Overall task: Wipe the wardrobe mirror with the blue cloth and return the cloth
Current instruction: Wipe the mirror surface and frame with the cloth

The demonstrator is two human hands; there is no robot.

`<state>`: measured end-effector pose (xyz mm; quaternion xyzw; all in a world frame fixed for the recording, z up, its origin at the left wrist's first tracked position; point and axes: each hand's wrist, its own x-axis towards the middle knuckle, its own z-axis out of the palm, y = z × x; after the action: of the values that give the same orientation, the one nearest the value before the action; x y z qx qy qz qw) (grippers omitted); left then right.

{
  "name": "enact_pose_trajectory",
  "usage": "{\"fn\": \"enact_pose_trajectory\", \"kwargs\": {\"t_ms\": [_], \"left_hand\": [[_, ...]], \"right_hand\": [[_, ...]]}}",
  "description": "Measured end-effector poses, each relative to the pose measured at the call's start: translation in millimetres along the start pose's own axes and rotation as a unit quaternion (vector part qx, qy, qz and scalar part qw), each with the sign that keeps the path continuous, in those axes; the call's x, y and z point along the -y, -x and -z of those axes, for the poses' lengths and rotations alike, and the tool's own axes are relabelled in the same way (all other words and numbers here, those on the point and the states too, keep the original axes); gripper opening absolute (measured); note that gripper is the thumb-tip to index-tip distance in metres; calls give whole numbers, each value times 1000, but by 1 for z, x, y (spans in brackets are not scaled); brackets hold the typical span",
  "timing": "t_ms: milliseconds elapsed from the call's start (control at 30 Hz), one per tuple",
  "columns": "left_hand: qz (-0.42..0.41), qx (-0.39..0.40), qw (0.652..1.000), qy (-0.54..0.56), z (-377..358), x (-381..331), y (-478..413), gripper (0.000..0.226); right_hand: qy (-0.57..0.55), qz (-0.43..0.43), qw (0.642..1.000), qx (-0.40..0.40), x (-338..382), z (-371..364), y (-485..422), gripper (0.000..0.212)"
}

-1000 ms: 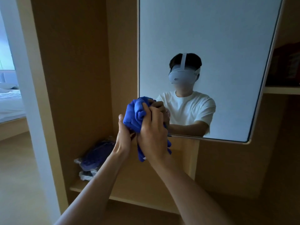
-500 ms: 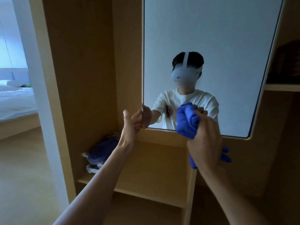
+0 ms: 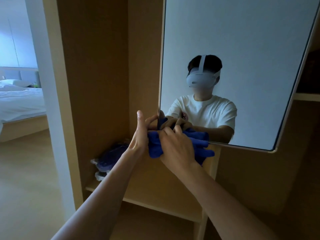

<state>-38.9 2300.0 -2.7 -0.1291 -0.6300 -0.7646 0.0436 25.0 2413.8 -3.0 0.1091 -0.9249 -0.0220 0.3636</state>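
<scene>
right hand (image 3: 174, 146): grips bunched blue cloth (image 3: 155, 147) at mirror (image 3: 242, 40) corner
left hand (image 3: 140, 135): hooks mirror edge (steadying, probably)

- Your left hand (image 3: 141, 135) stands edge-on, thumb pointing straight up, palm turned toward your right.
- Its fingers (image 3: 152, 120) curl forward round the left edge of the mirror (image 3: 242, 49), near the lower corner.
- Your right hand (image 3: 174, 146) shows its back, knuckles uppermost, and its curled fingers grip the blue cloth (image 3: 154, 146) in a bunch.
- Your hands sit just beside each other, with the bunched cloth touching your left palm.
- Both forearms are bare and stretched forward, your left forearm (image 3: 103, 191) rising from the lower left and your right forearm (image 3: 225, 196) from the lower right, converging at the hands.
</scene>
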Motion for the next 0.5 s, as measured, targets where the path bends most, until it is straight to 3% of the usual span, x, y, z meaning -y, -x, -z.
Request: {"fn": "enact_pose_trajectory", "kwargs": {"t_ms": [167,367,500], "left_hand": [[-31,6,998,-49,-1,4,-1,79],[-52,6,996,-78,-8,4,11,73],[-34,8,996,-77,-16,8,17,62]], "right_hand": [[110,-70,990,49,-33,17,23,55],[41,-159,986,4,-88,52,62,26],[5,-179,983,-45,-119,69,83,37]]}}
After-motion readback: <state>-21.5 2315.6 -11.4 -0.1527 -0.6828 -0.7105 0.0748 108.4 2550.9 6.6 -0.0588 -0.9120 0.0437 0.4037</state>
